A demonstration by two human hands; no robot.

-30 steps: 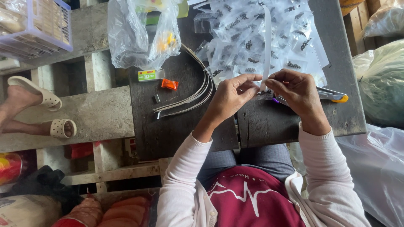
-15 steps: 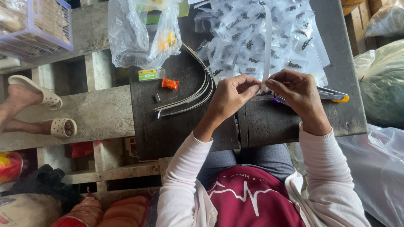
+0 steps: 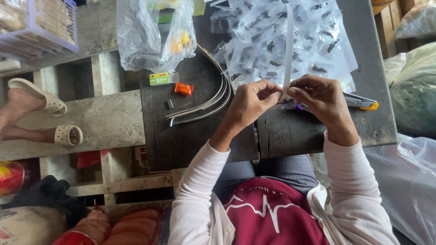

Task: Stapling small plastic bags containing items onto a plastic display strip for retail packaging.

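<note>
The person's left hand (image 3: 252,100) and right hand (image 3: 318,97) meet fingertip to fingertip, both pinching one small clear packet (image 3: 286,101) of dark bits so it stays taut under the upright white strip (image 3: 288,45). Just beyond the hands lies a pile of filled packets (image 3: 277,41); a yellow-tipped cutter (image 3: 361,102) pokes out beside the right hand, all on a dark worn wooden table (image 3: 200,136) over concrete ledges.

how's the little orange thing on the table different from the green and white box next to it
The orange packet is smaller, crumpled and lies at a tilt; the green and white box is longer, flat-sided and lies nearly level. The packet is one plain colour, while the box is two-toned with print. Both rest on the dark wooden table, close together, away from both hands and untouched.
</note>
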